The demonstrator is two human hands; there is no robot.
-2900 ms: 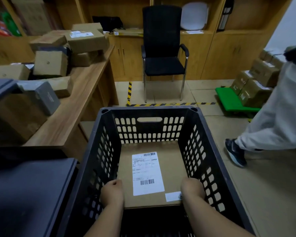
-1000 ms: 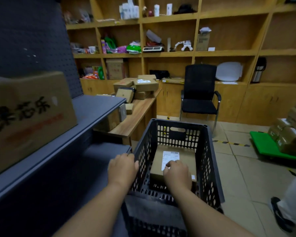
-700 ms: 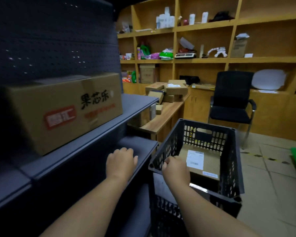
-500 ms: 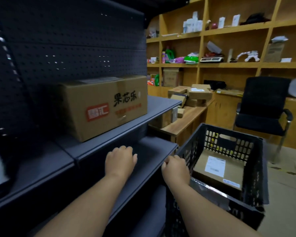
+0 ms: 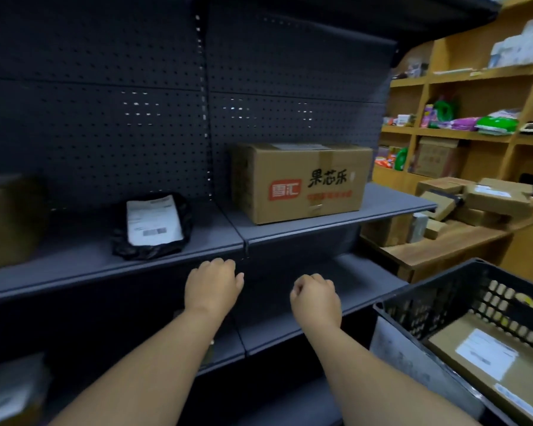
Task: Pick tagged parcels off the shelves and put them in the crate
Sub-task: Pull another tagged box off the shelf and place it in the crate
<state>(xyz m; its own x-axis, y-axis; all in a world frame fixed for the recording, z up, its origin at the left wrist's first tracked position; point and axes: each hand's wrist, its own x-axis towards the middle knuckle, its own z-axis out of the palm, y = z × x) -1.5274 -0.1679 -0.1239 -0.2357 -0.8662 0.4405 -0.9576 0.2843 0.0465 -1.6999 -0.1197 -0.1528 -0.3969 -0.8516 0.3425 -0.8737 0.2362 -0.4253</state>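
Two bare forearms reaching forward and up from the bottom edge toward the dark shelf unit (image 5: 336, 218). Left hand (image 5: 213, 287) raised just below the front lip of the unit's middle shelf, back of the hand up, fingers bent loosely at the knuckles, holding nothing. Right hand (image 5: 316, 298) beside it and a little lower, in front of the gap under that shelf, fingers curled in toward the palm with the thumb tucked alongside, also gripping nothing. Both hands apart from each other and from every parcel.

Right of the shelf unit and nearest the viewer, a black perforated crate (image 5: 428, 299), with a flat brown parcel (image 5: 490, 364) bearing a white label lying on its floor.

On the unit's middle shelf, left of the centre upright, a black bag parcel (image 5: 153, 250) with a white shipping label on top, lying flat just above and left of the left hand. Right of the upright on the same shelf, a large cardboard box (image 5: 302, 182) with a red logo and black characters on its front, standing square against the pegboard back panel. At the far left end of the shelf, part of another brown box, blurred. On the lower left shelf, a pale wrapped item, too blurred to tell.

Beyond the unit's right end, a wooden desk (image 5: 443, 247) stacked with small cardboard parcels. Behind it, wooden wall shelving (image 5: 462, 133) holding boxes and coloured packets.
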